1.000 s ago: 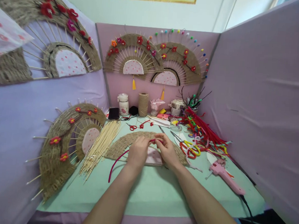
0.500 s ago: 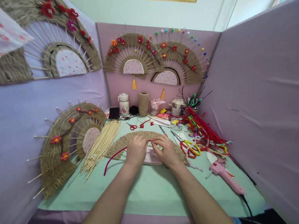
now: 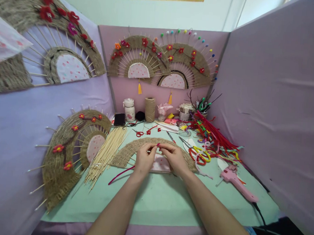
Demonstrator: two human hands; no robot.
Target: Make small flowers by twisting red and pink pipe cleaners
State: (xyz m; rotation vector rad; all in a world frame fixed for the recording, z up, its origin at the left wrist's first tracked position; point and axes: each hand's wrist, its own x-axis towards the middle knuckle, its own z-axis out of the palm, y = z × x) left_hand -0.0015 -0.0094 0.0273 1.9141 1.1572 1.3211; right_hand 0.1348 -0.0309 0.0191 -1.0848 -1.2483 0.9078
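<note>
A magenta pipe cleaner (image 3: 121,175) trails out to the left from under my left hand (image 3: 144,158). Its other end is pinched between the fingertips of both hands, where a small bent bit shows. My right hand (image 3: 174,158) grips that end from the right, thumb and forefinger pressed together. Both hands are held over a twine-woven fan (image 3: 126,152) lying on the table, and they cover part of its pink-dotted cloth centre (image 3: 161,163). How the pipe cleaner is bent inside the fingers is hidden.
Left of the fan lies a bundle of thin sticks (image 3: 107,153). To the right are scissors (image 3: 200,157), a pink glue gun (image 3: 239,184) with its cord, and a heap of red pipe cleaners (image 3: 216,134). A twine roll (image 3: 149,110) and a white bottle (image 3: 130,110) stand behind.
Both hands have turned so their fingertips meet higher up around the pipe cleaner's end. Its loose tail has swung to lie flatter on the left. The view has shifted slightly.
</note>
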